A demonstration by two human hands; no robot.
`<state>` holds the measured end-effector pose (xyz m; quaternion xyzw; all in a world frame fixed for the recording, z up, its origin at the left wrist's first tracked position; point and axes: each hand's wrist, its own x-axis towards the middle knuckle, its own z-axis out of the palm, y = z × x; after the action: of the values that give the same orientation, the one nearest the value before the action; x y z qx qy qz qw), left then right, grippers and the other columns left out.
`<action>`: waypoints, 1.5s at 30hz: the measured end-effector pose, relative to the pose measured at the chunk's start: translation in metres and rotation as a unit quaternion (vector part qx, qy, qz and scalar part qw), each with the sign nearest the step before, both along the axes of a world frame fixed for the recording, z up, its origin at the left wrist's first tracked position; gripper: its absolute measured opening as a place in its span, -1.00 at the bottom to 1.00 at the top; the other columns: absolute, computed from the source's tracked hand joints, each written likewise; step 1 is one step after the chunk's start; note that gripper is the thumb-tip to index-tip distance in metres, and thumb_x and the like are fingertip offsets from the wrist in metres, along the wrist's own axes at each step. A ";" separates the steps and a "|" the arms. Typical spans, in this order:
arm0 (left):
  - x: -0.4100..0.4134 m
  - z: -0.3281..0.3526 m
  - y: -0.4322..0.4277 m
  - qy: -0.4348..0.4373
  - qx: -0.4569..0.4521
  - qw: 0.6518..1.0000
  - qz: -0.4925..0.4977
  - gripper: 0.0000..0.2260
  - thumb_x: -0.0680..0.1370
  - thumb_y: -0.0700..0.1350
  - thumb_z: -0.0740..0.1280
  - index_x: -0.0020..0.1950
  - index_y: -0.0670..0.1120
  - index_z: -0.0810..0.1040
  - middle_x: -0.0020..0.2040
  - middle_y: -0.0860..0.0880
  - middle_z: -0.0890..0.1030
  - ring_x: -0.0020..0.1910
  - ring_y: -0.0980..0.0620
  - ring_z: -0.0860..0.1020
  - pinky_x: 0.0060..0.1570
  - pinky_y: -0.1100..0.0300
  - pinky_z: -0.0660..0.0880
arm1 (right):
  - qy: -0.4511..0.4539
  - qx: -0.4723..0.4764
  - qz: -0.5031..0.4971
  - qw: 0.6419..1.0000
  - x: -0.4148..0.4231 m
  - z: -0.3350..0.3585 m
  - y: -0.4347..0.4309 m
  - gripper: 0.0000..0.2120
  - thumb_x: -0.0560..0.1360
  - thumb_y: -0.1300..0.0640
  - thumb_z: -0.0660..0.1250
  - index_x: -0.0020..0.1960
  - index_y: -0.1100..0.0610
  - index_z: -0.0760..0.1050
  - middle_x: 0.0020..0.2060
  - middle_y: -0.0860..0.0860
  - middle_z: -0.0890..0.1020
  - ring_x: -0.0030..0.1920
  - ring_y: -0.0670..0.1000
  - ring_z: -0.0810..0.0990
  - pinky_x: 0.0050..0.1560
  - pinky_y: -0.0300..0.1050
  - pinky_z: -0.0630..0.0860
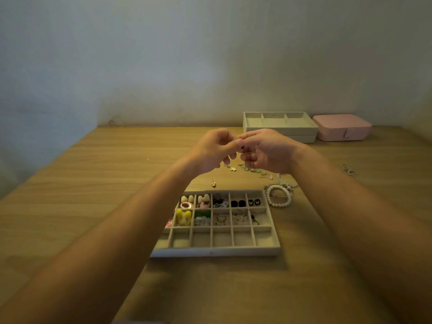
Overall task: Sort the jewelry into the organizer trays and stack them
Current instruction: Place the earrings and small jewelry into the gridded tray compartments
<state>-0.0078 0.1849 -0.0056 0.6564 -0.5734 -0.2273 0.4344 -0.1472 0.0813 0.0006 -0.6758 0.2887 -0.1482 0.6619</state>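
Wooden table, bare wall behind. Above the divided tray, the left hand and right hand meet, fingers curled, pinching a small dark earring between them. Assessment: light, tiny, easily dropped; best held by its wire.

Beige tray, pink box, wood-grain table.

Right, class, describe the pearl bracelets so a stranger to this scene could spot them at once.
On the wooden table, find the beige grid tray near the middle. Just beyond its far right corner, on bare wood, lie the pearl bracelets. They are the only loops of white beads; the loose pieces nearby are tiny.
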 end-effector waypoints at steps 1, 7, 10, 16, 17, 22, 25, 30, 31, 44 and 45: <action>-0.005 0.002 0.003 0.006 -0.009 1.000 -0.001 -0.87 0.62 -0.07 0.36 -0.08 -0.10 0.55 -0.25 -0.02 0.62 -0.32 0.06 0.55 -0.41 0.25 0.43 | 0.001 0.010 0.005 1.000 -0.004 0.002 0.004 -0.79 0.64 0.25 0.28 0.21 0.28 0.60 -0.10 0.14 0.56 -0.22 -0.01 0.51 -0.23 -0.17 0.53; -0.036 0.010 0.024 0.032 -0.035 0.999 0.007 -0.83 0.62 -0.10 0.36 -0.06 -0.19 0.62 -0.27 -0.03 0.64 -0.38 0.11 0.54 -0.44 0.27 0.44 | -0.031 0.077 0.016 0.996 -0.035 0.013 0.026 -0.83 0.66 0.22 0.26 0.11 0.25 0.61 -0.19 0.08 0.59 -0.23 -0.04 0.53 -0.18 -0.17 0.55; -0.050 0.011 0.033 0.050 -0.040 0.998 0.021 -0.78 0.66 -0.10 0.30 -0.12 -0.16 0.60 -0.34 0.05 0.59 -0.43 0.15 0.50 -0.45 0.26 0.40 | -0.070 0.096 -0.001 0.993 -0.047 0.014 0.037 -0.81 0.68 0.19 0.25 0.13 0.24 0.60 -0.19 0.09 0.64 -0.22 -0.03 0.61 -0.14 -0.15 0.60; -0.068 0.007 0.049 0.154 -0.044 0.987 0.033 -0.78 0.66 -0.05 0.29 -0.12 -0.10 0.58 -0.29 0.03 0.54 -0.40 0.12 0.47 -0.39 0.23 0.40 | -0.111 0.089 -0.021 0.990 -0.071 0.017 0.054 -0.80 0.61 0.30 0.33 0.21 0.28 0.60 -0.13 0.13 0.69 -0.15 0.02 0.69 -0.06 -0.12 0.67; -0.071 0.006 0.051 0.171 -0.043 0.984 0.036 -0.80 0.66 -0.04 0.30 -0.10 -0.10 0.59 -0.28 0.02 0.55 -0.39 0.11 0.47 -0.38 0.23 0.41 | -0.113 0.088 -0.025 0.989 -0.073 0.016 0.055 -0.79 0.59 0.32 0.35 0.22 0.29 0.60 -0.13 0.13 0.69 -0.16 0.03 0.70 -0.09 -0.12 0.67; -0.078 0.004 0.062 0.201 -0.038 0.978 0.047 -0.85 0.60 -0.03 0.39 -0.07 -0.09 0.63 -0.27 0.01 0.61 -0.38 0.10 0.50 -0.39 0.26 0.43 | -0.095 0.059 -0.046 0.993 -0.083 0.015 0.062 -0.78 0.56 0.35 0.38 0.19 0.30 0.59 -0.19 0.11 0.69 -0.19 0.02 0.69 -0.09 -0.11 0.69; -0.078 0.002 0.068 0.174 -0.034 0.983 0.049 -0.89 0.58 -0.06 0.42 -0.05 -0.09 0.65 -0.25 -0.01 0.65 -0.35 0.10 0.53 -0.39 0.30 0.46 | -0.069 0.011 -0.055 0.996 -0.085 0.015 0.064 -0.82 0.55 0.36 0.40 0.15 0.28 0.60 -0.17 0.14 0.69 -0.17 0.03 0.70 -0.01 -0.06 0.67; -0.074 -0.006 0.073 0.119 -0.052 0.990 0.060 -0.95 0.53 -0.13 0.47 -0.06 -0.09 0.66 -0.25 -0.02 0.67 -0.35 0.10 0.57 -0.41 0.29 0.49 | -0.026 -0.049 -0.046 0.997 -0.084 0.014 0.069 -0.88 0.56 0.33 0.40 0.10 0.25 0.60 -0.16 0.15 0.71 -0.12 0.06 0.72 0.00 -0.04 0.68; -0.073 -0.008 0.074 0.108 -0.052 0.991 0.064 -0.96 0.52 -0.13 0.48 -0.07 -0.06 0.66 -0.24 -0.01 0.68 -0.34 0.11 0.58 -0.41 0.29 0.50 | -0.021 -0.051 -0.045 0.997 -0.083 0.013 0.070 -0.87 0.56 0.32 0.40 0.10 0.25 0.60 -0.14 0.15 0.72 -0.10 0.07 0.73 -0.01 -0.05 0.69; -0.070 -0.025 0.082 0.224 -0.029 0.973 0.057 -0.98 0.58 -0.17 0.42 -0.03 -0.11 0.62 -0.17 -0.11 0.73 -0.25 -0.02 0.69 -0.18 0.12 0.63 | -0.003 -0.064 -0.052 0.997 -0.080 0.003 0.073 -0.87 0.53 0.34 0.42 0.07 0.23 0.66 -0.11 0.16 0.74 -0.11 0.06 0.74 -0.08 -0.10 0.69; -0.072 -0.024 0.082 0.249 -0.028 0.966 0.059 -0.97 0.58 -0.19 0.42 -0.01 -0.13 0.62 -0.14 -0.15 0.73 -0.21 -0.04 0.70 -0.13 0.11 0.65 | -0.003 -0.065 -0.053 0.996 -0.080 0.003 0.073 -0.86 0.53 0.34 0.42 0.07 0.24 0.66 -0.11 0.16 0.74 -0.11 0.06 0.74 -0.10 -0.12 0.68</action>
<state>-0.0799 0.2672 -0.0293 0.5994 -0.4133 -0.3414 0.5944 -0.2272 0.1548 0.0032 -0.7003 0.3120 -0.2037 0.6089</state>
